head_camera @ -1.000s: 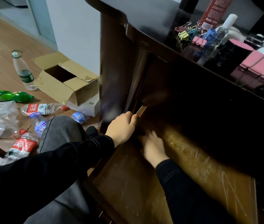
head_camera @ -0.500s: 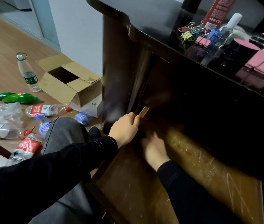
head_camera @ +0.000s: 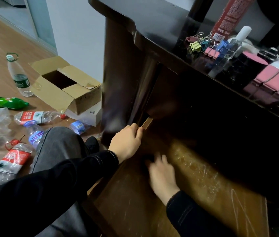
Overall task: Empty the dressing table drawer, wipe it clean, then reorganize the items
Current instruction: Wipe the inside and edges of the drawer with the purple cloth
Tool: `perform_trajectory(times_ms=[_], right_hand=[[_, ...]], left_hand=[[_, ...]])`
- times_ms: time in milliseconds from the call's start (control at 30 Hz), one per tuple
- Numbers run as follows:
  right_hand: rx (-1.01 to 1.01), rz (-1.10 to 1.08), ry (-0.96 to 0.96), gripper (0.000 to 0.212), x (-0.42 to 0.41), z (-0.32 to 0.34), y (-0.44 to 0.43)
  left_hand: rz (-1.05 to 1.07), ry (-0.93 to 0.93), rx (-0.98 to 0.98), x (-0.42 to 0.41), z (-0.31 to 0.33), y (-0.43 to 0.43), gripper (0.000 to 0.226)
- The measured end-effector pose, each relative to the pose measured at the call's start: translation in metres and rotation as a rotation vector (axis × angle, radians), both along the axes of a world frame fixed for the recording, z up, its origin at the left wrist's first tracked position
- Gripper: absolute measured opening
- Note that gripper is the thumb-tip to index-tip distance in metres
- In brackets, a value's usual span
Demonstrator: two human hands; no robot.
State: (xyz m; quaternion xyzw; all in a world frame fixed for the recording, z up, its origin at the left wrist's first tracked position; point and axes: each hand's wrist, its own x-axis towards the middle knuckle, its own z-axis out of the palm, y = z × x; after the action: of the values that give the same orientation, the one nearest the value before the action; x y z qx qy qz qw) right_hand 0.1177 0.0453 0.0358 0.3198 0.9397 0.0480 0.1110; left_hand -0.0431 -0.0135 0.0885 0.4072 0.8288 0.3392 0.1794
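The dressing table drawer stands pulled out, and its scratched wooden bottom is bare. My left hand grips the drawer's left side wall, fingers curled over its edge. My right hand lies inside the drawer near the back left corner, blurred, with its fingers stretched out on a dark patch. I cannot tell whether that patch is a cloth or shadow. On the black table top lie small coloured binder clips, a clear spray bottle, a black jar and large pink clips.
A red carton stands at the back of the table top. On the wooden floor to the left are an open cardboard box, an upright water bottle, a green bottle and several crushed bottles. My knee is beside the drawer.
My right hand has slid a little out of the back corner toward me. My left hand keeps its hold on the drawer's side wall.
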Motion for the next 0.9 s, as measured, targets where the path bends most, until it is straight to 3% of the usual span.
perform_trajectory(times_ms=[100,233,500,600,733,900], right_hand=[[0.065,-0.167,0.088,0.041,-0.009,0.009,0.043],[-0.100,-0.350,0.157,0.045,-0.033,0.030,0.090],[-0.050,-0.180,0.084,0.055,0.018,0.005,0.035],[-0.026,-0.301,0.103,0.058,-0.001,0.009,0.068],[-0.218,-0.572,0.152,0.056,-0.039,0.015,0.104],[0.036,-0.342,0.115,0.058,-0.004,-0.001,0.059]], left_hand=[[-0.005,-0.013,0.000,-0.001,-0.002,0.000,0.038],[-0.003,-0.014,-0.007,-0.001,-0.002,-0.001,0.037],[0.026,0.001,0.009,0.001,-0.004,0.001,0.034],[0.026,-0.007,0.004,0.000,-0.005,0.001,0.033],[0.025,-0.023,0.002,-0.001,-0.006,0.000,0.033],[0.030,-0.013,0.007,0.003,-0.006,0.002,0.033]])
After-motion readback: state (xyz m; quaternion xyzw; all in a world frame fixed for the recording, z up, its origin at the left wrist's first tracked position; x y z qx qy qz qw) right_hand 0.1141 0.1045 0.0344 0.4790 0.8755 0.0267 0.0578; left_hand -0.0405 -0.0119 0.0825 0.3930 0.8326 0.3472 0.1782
